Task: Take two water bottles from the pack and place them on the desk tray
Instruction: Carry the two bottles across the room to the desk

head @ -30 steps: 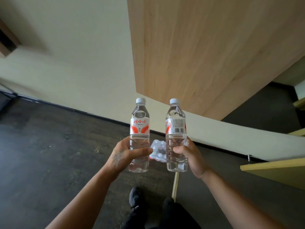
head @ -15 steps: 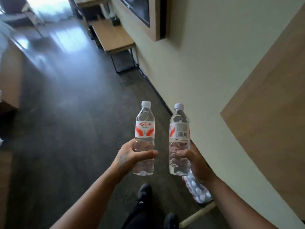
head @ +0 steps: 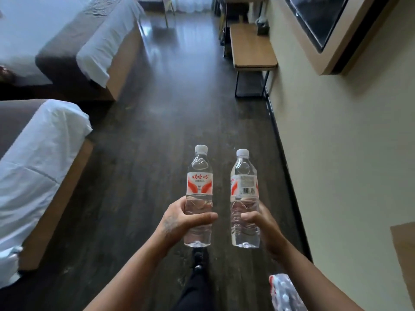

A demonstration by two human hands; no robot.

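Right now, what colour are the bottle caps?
White, on both bottle caps, clearest in the head view.

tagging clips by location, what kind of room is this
Most likely a hotel room: two made beds with white sheets, one near and one farther, a wall-mounted TV, and a narrow wooden bench along the wall.

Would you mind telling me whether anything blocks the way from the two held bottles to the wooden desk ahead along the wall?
Nothing visible does. The left hand and right hand each hold a bottle upright, and the dark floor up to the desk looks bare. No tray can be made out on it from here.
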